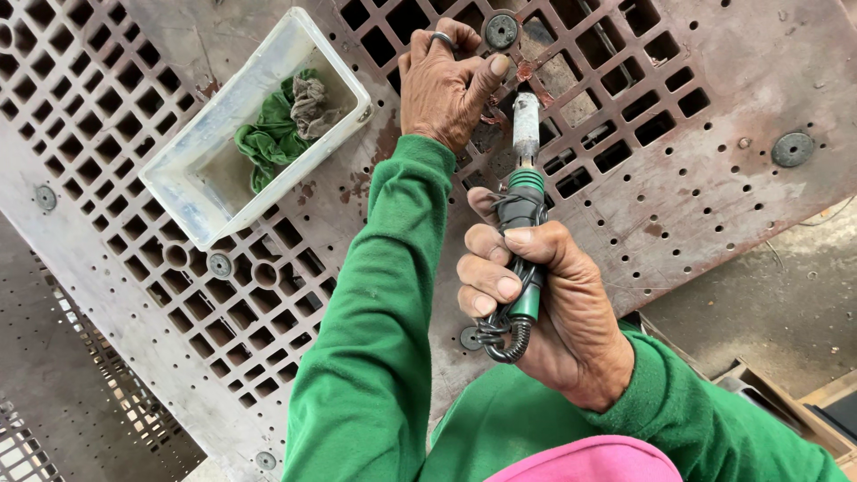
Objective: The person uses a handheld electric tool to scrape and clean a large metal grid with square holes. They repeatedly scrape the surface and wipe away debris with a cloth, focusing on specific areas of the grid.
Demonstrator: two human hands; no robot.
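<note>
The right hand (544,303) is clamped on a green-handled soldering iron (520,232), tip at the cracked brown plastic grid pallet (678,178). Keeping the tip steady on the crack looks wise. The left hand (442,85) is pressed closed beside it. Beyond, a white rectangular plastic tub (192,178) holds crumpled green rags (272,134).

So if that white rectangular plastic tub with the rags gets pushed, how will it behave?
The white rectangular plastic tub probably slides easily: thin-walled and holding only green and grey rags, so likely light. It rests on a perforated grey plastic pallet, whose holes could snag an edge. Broad base, unlikely to tip.
</note>
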